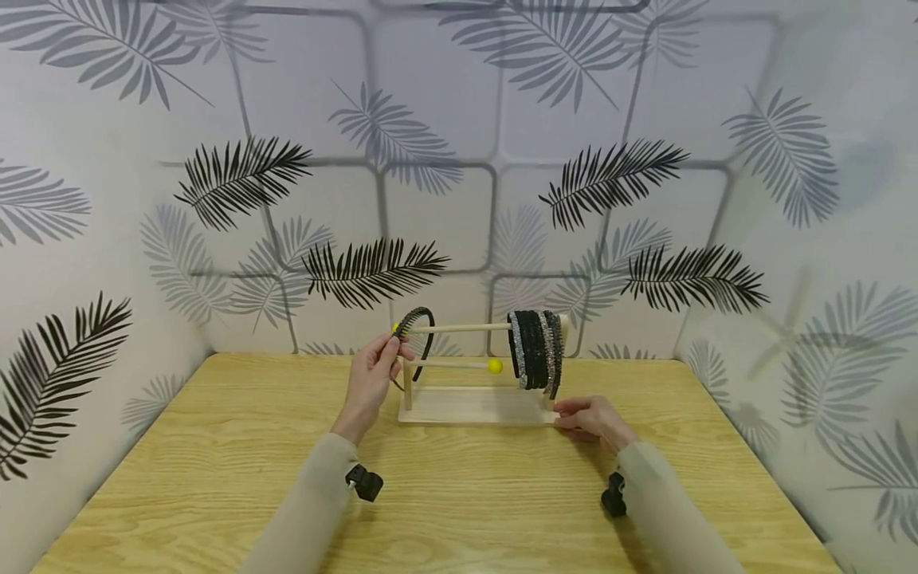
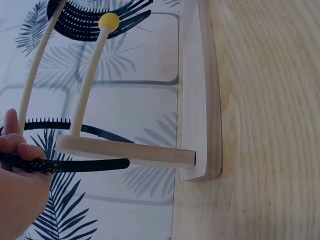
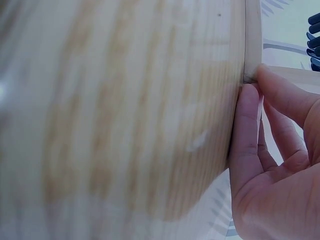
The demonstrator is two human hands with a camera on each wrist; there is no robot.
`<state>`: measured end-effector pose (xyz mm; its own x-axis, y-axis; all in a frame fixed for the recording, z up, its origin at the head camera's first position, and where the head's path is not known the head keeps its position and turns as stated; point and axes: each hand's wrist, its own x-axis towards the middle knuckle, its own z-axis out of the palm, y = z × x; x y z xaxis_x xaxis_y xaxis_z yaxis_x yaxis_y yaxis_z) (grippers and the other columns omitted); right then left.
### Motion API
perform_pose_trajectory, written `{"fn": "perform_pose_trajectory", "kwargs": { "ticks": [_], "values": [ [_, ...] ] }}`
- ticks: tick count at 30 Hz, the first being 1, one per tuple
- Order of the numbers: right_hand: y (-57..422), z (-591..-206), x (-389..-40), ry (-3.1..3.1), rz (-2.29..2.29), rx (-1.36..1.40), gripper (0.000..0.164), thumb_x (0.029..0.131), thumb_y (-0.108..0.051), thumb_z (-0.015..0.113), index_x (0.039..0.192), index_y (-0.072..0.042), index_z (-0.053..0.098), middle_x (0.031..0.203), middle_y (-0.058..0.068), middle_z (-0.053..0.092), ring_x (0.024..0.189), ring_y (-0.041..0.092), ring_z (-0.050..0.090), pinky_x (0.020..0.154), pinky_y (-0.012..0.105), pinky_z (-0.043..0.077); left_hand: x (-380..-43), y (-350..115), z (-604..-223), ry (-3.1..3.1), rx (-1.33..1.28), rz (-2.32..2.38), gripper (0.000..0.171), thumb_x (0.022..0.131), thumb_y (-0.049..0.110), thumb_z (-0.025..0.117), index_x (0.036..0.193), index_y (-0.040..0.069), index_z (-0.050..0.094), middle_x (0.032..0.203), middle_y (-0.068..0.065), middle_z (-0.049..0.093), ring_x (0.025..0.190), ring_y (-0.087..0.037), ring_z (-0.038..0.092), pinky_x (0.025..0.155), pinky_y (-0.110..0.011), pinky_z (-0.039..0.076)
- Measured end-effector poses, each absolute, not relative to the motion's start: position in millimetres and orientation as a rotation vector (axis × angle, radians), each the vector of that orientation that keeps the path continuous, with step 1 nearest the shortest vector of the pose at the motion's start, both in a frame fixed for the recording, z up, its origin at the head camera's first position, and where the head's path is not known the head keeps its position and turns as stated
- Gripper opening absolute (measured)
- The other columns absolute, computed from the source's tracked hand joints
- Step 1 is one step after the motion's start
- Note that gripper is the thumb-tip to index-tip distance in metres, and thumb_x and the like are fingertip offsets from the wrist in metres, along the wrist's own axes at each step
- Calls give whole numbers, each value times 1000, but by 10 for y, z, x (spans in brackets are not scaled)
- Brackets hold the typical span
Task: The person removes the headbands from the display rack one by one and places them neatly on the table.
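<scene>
Beige sleeves [image 1: 304, 498] are reaching in from the bottom, each wrist wearing a black gadget [image 1: 367, 484]. Pale wood grain is running all over the table [image 1: 473, 502] underneath. The right hand [image 1: 591, 418] is sitting a bit nearer than the left, thumb and finger coming together in a pinch on the right front corner of a light wooden stand [image 1: 466, 406]. That stand is lying lengthwise left to right, its flat base resting on the table.

Up at its left end, the left hand [image 1: 367, 383] is pinching a black headband [image 2: 95, 165], fingertips clamping it high on one side. The headband is standing roughly upright, arch facing up, both tips pointing down towards the base, its long axis going up-down and pretty much crosswise to the rods. Its legs are straddling the left post [image 2: 120, 148], one on each side, and little teeth are showing on the farther leg.

The upper rod [image 1: 466, 328] is running level to the right, where a bunch of black and silvery headbands [image 1: 532, 351] is hanging. The lower rod [image 1: 455, 364] is ending in a yellow ball [image 1: 496, 366]. Behind everything, grey and black leaves are covering the wall [image 1: 441, 215].
</scene>
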<state>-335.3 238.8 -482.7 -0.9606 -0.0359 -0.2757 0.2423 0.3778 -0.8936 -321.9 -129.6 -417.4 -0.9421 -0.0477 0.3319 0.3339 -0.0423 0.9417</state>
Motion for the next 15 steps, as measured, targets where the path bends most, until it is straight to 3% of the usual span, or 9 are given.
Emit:
{"fn": "perform_pose_trajectory", "kwargs": {
  "ticks": [8, 15],
  "values": [
    [2387, -4829, -3340, 2367, -1622, 170, 40, 88, 0, 69, 127, 3, 62, 118, 18, 68, 85, 9, 68, 77, 30, 59, -3264, -1374, -4196, -1911, -268, -2107, 33, 104, 23, 47, 110, -6, 63, 79, 5, 65, 60, -9, 42, 58, -20, 36],
    [2391, -4827, -3331, 2367, -1619, 167, 41, 89, 0, 68, 129, 4, 61, 121, 20, 66, 84, 9, 68, 76, 30, 59, -3263, -1419, -4207, -1923, -276, -2162, 38, 101, 25, 55, 117, -9, 63, 84, 3, 70, 68, -13, 56, 66, -25, 50]
  ]
}}
